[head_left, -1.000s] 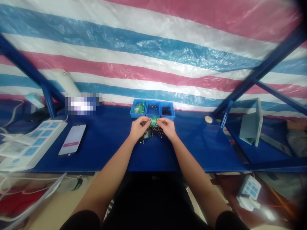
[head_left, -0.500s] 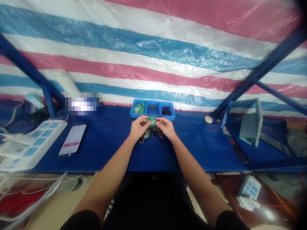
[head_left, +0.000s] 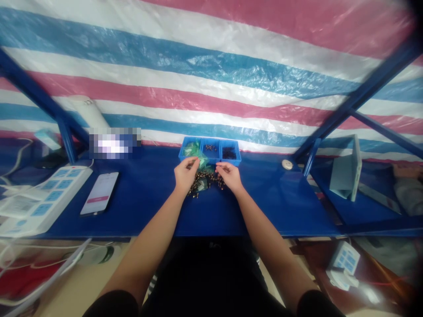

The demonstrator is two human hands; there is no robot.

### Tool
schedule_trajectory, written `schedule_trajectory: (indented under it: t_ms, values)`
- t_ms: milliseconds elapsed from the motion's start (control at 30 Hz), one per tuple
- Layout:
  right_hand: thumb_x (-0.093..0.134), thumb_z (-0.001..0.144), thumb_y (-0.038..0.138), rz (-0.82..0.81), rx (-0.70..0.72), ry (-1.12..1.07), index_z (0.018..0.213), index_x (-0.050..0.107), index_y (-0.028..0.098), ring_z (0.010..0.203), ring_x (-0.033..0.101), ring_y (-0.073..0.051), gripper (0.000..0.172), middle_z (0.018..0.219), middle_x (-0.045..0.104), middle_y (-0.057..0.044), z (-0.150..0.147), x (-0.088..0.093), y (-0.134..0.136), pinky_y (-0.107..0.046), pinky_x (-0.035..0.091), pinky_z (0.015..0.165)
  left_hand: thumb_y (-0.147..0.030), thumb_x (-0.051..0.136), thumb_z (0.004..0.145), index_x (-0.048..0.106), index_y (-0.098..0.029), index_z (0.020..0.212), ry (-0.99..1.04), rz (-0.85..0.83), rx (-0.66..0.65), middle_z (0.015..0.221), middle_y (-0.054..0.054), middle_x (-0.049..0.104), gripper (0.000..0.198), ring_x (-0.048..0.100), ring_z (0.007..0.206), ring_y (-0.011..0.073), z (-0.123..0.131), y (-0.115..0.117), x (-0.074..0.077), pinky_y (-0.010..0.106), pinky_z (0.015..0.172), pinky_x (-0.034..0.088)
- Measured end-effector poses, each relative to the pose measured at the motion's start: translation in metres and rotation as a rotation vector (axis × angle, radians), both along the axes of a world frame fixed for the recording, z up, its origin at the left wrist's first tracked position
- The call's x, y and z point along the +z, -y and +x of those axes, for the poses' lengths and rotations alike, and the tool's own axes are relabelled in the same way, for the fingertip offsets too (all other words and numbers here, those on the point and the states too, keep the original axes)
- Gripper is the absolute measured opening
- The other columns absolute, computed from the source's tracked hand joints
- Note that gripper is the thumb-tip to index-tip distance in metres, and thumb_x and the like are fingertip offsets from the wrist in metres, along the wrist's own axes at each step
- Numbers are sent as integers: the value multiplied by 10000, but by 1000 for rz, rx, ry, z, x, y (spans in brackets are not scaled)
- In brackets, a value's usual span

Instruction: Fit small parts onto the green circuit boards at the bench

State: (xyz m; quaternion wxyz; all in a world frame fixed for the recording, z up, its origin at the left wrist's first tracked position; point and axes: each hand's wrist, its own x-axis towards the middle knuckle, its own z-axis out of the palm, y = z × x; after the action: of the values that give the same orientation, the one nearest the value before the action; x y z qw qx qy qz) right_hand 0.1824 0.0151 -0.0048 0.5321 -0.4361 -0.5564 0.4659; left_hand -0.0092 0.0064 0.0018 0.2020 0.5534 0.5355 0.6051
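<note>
The blue tray (head_left: 238, 155) stands at the back of the counter (head_left: 148, 198) and has three compartments. The left one holds green pieces, the middle one a few small brown bits and the right one something dark; all are too small to name.

Just in front of the tray, the left hand (head_left: 185, 173) has thumb and forefinger pinched together on a green board (head_left: 202, 162), which is smeared by motion and partly hidden by the fingers. It sits at the tray's front edge, below the left and middle compartments. The right hand (head_left: 230, 175) is in front of the tray's right half, with its fingers curled and thumb close to the fingertips. I cannot tell whether it grips anything. Between the hands, in front of the tray, lies a pile of small parts (head_left: 202, 181), brassy and dark with more green among them, its edges covered by both hands.

Well left of the tray lies a phone (head_left: 100, 192). Its lit screen shows a pink band, but the writing is unreadable. Farther left is a white power strip (head_left: 42, 196), cut off by the picture's edge. A pixelated patch (head_left: 115, 143) left of the tray hides whatever is there. Right of the tray sits a small white round thing (head_left: 287, 164), and beyond it stands a grey tablet (head_left: 346, 169). No brand or label can be read anywhere
</note>
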Motion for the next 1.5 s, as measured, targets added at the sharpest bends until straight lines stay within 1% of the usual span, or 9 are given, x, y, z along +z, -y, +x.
schedule_trajectory:
  t_ms: [133,233,400,600,733,1000,1167,1300,1500]
  values:
    - [682,781,440,-5,-20,28,950,713,183,600,618,-139,309,738,707,-32,1,-1,-1,-279,520,617,-425,625,879,686,-186,1129,-23,23,134,987,70,721,351,674,845,184,-15,-13,0,302,779,533]
    - [676,782,448,-12,-13,49,944,711,186,602,623,-146,310,734,706,-33,1,-3,-1,-282,524,611,-359,573,915,688,-215,1144,-235,8,202,1087,91,700,294,639,1005,236,-20,-22,-1,397,913,486]
    - [659,799,437,-6,-8,81,952,711,189,602,624,-148,296,746,707,-33,2,-7,-3,-281,519,606,-352,593,888,717,-277,1113,-584,-129,423,1486,100,424,268,276,1382,420,-16,-25,-2,630,1024,273]
    - [615,838,403,38,-21,173,976,712,194,646,640,-163,269,773,718,-36,4,-10,-3,-296,522,651,-341,493,933,640,-269,1189,-683,-128,318,1449,82,477,304,307,1378,347,-19,-22,1,562,1038,282]
    - [600,852,358,203,-46,397,972,731,226,781,651,-185,221,885,729,-40,4,-9,0,-314,515,732,-366,482,941,590,-292,1253,-716,-127,235,1390,81,543,338,332,1352,353,-19,-23,-2,587,1032,253]
    - [652,834,288,370,12,741,949,732,235,927,604,-230,150,981,730,-50,6,-1,3,-399,434,905,-307,571,884,661,-265,1080,-645,-112,276,1354,95,526,220,397,1283,338,-22,-18,-1,531,1018,304]
    - [639,852,325,401,32,874,969,746,244,950,536,-239,178,979,694,-66,2,3,9,-405,383,912,-269,575,862,600,-193,1021,-408,-78,471,1169,137,539,178,478,1154,298,-21,-13,-3,459,1020,360]
    - [617,868,331,390,43,969,1100,723,263,1042,475,-268,264,1089,652,-84,-5,1,14,-425,353,915,-252,552,852,511,-190,886,-215,-233,556,963,111,555,82,512,1050,290,-16,-14,-12,448,967,410]
    - [588,875,321,363,44,1004,1141,707,266,1050,452,-279,297,1115,627,-88,-8,-6,10,-432,356,903,-263,548,831,468,-215,782,-174,-336,508,853,51,540,105,556,866,238,-5,-14,-21,423,871,449]
